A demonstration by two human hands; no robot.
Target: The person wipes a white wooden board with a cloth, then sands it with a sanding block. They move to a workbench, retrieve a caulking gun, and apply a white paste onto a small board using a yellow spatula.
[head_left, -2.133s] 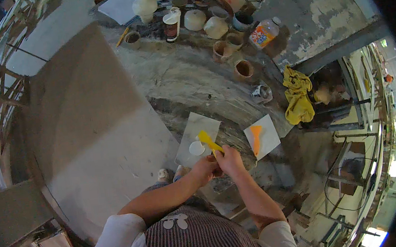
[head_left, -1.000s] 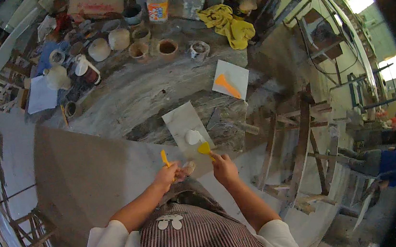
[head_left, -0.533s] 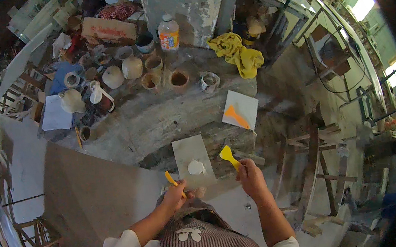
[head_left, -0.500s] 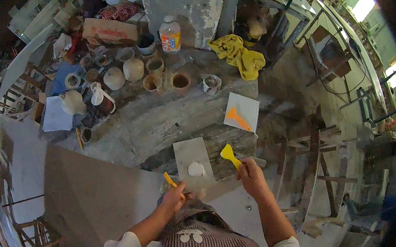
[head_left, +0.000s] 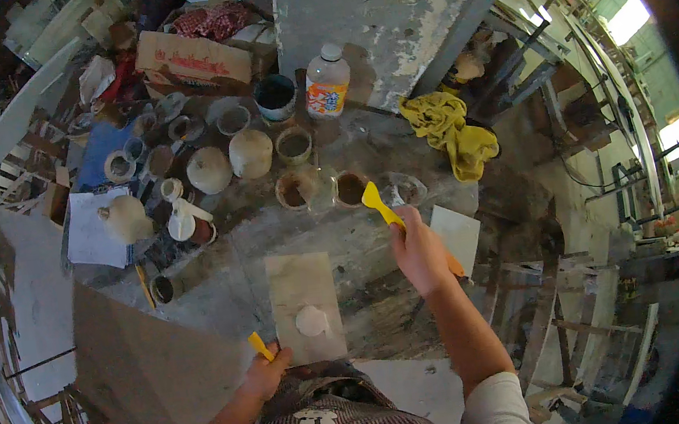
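My right hand (head_left: 423, 254) is closed around the handle of a yellow scraper (head_left: 380, 204). The scraper's wide end lies in front of a cup of brown material (head_left: 351, 187); whether it touches the cup I cannot tell. Lower left, my left hand (head_left: 265, 374) grips a second yellow scraper (head_left: 261, 347), mostly hidden by the fingers. Between my arms a pale square board (head_left: 300, 278) lies on the table, a round blob of white paste (head_left: 312, 321) on it. Partly behind my right hand are a white tile (head_left: 459, 229) and an orange scraper (head_left: 454, 265).
Several cups and round pale jars (head_left: 209, 171) crowd the table's left and back. A white bottle (head_left: 329, 81) with an orange label stands by the pillar (head_left: 368, 10). A yellow cloth (head_left: 455, 129) lies at right. Papers (head_left: 93, 229) and a small dark cup (head_left: 162, 289) sit at left.
My right hand has reached forward with its scraper, toward the cups, and now covers part of the tile and orange scraper. My left hand has moved left and down. The view has shifted.
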